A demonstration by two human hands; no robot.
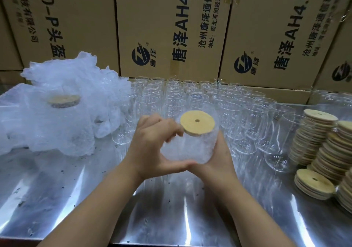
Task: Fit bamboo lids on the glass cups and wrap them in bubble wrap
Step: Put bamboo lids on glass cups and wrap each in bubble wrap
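The left forearm (pixel 102 205) and right forearm (pixel 245 208) are bare along their whole visible length. The left hand (pixel 150 145) and right hand (pixel 218 158) are bare too.

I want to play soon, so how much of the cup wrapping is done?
Done: one wrapped, lidded cup sits in the bubble wrap pile. In hand: left hand and right hand hold a second cup, lidded, in wrap. To do: many bare cups, stacks of lids.

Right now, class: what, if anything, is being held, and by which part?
One bubble-wrapped cup, bamboo lid on: left hand grips its side wall near the lid, right hand its lower side.
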